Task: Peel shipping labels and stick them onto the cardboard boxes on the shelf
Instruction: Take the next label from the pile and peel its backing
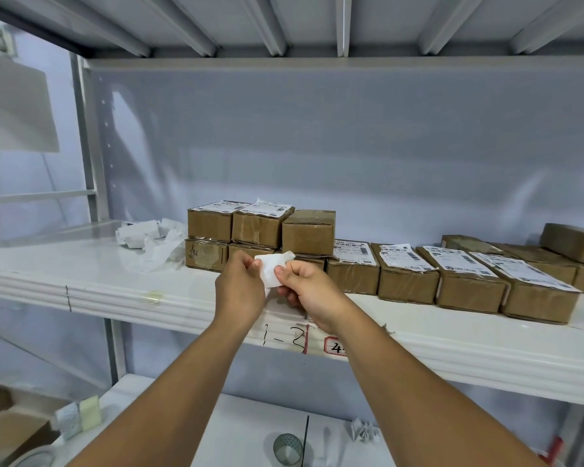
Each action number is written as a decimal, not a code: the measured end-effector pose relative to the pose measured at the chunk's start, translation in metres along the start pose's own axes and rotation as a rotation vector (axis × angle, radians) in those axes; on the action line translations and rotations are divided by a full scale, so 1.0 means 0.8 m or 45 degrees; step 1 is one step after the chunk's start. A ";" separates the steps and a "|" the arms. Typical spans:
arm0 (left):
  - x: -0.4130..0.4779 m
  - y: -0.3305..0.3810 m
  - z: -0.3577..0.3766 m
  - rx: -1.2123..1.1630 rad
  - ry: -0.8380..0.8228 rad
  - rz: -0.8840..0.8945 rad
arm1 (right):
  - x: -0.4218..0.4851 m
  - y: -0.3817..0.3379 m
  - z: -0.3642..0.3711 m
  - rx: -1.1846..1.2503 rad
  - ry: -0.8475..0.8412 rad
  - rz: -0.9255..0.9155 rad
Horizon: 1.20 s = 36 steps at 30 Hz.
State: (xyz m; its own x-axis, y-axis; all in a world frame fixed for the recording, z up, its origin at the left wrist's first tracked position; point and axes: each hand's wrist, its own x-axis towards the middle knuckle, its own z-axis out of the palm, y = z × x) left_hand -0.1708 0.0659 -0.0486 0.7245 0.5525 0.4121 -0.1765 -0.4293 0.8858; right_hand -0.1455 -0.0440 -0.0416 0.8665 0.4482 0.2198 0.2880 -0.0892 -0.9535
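Observation:
Both hands hold a white shipping label in front of the shelf edge. My left hand pinches its left edge, and my right hand pinches its lower right part with thumb on top. Behind the hands, small cardboard boxes are stacked two high; two top ones carry labels, while the top box on the right is bare. A row of labelled boxes runs to the right on the white shelf.
Crumpled white backing papers lie at the left of the shelf. More plain boxes sit at far right. The lower shelf holds a tape roll, crumpled paper and small blocks. A steel upright stands at left.

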 end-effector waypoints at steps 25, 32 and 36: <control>0.043 -0.024 -0.048 0.030 0.030 -0.059 | -0.004 -0.008 0.006 -0.006 -0.045 0.051; 0.012 -0.009 -0.039 0.096 0.164 0.292 | -0.008 -0.013 0.009 -0.030 -0.099 0.008; 0.002 -0.001 -0.031 0.139 0.127 0.401 | -0.011 -0.012 0.012 -0.139 -0.127 0.025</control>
State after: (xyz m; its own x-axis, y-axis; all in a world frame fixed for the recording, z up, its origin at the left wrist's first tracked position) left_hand -0.1856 0.0851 -0.0436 0.5758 0.4456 0.6855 -0.3047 -0.6611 0.6857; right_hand -0.1599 -0.0389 -0.0365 0.8292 0.5309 0.1747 0.3190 -0.1928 -0.9279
